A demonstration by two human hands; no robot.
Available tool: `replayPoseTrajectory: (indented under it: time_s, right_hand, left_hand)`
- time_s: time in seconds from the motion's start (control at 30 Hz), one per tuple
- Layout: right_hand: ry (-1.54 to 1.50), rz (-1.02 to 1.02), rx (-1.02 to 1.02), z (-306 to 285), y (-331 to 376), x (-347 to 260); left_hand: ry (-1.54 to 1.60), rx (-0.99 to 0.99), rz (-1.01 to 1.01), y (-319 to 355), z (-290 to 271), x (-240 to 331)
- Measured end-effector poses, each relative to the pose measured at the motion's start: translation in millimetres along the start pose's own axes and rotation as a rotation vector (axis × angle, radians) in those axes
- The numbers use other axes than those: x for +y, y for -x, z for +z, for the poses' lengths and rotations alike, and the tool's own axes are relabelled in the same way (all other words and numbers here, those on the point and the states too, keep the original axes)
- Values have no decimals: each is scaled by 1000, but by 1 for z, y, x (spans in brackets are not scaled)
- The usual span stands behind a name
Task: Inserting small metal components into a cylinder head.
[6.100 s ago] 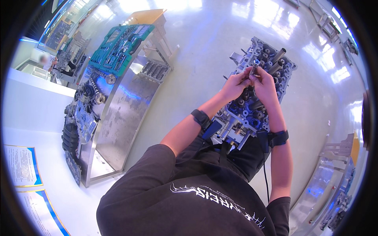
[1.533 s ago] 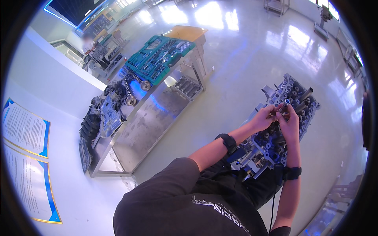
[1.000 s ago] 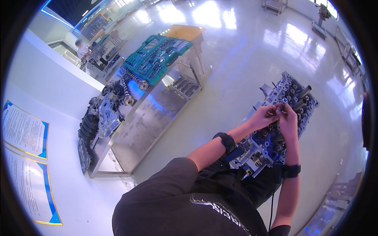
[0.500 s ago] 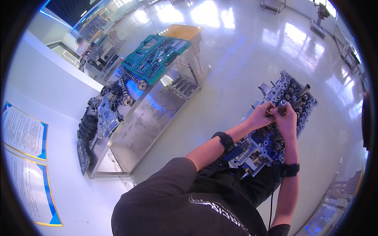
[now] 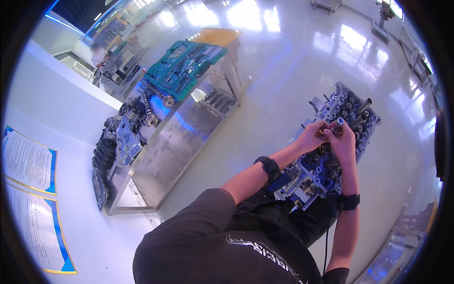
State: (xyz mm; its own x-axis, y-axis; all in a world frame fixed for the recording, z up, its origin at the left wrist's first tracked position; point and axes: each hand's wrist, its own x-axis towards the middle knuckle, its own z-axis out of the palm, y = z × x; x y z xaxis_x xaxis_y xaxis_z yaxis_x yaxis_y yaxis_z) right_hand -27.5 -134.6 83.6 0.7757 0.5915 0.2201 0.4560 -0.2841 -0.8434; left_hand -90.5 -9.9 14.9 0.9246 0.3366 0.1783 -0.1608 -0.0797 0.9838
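Both my hands are together over a metal engine cylinder head (image 5: 336, 97) standing in front of me. My right hand (image 5: 344, 144) is closed around a short shiny metal cylinder (image 5: 339, 122) that looks like a socket, its bright end pointing up. Against it, my left hand (image 5: 313, 136) pinches with its fingertips; what lies between them is too small and covered to name. Two dark metal tubes (image 5: 363, 105) stick up from the cylinder head just beyond my right hand. My forearms and fingers hide part of its middle.
On the left stands a metal bench (image 5: 163, 163) with a green socket-set case (image 5: 182, 68), camshafts (image 5: 150, 113) and engine covers (image 5: 127, 142). Another engine part (image 5: 218, 102) lies on its lower shelf. A person (image 5: 99, 57) is at a far bench. Framed sheets (image 5: 30, 158) hang on the left wall.
My hands stay pinched together around the small metal cylinder and have barely moved. The whole view has shifted very slightly.
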Motion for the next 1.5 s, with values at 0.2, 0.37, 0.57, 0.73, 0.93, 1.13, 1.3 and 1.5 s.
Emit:
replayPoseTrajectory:
  time_s: [0.2,0.37,0.57,0.73,0.93,1.13,1.3,1.5]
  right_hand:
    - [-12,-12,-23,-2,2,-5]
    - [-11,-63,-5,1,-1,5]
    - [-126,-17,-36,3,-3,10]
    - [-102,12,-7,-1,-1,12]
    - [-43,32,36,0,-1,3]
    - [0,52,33,-2,0,-5]
    - [43,58,40,-1,0,-7]
    - [16,49,44,1,-1,1]
  left_hand:
    - [22,-16,13,1,-2,-2]
    - [-109,-39,38,-1,-2,-5]
    - [-8,-81,108,-1,-2,-8]
    - [67,-141,75,-1,-1,-6]
    - [94,-128,-3,1,-1,-2]
    - [-17,-73,27,0,-1,4]
    - [36,-33,47,0,0,-2]
    - [87,-50,25,-2,-1,-11]
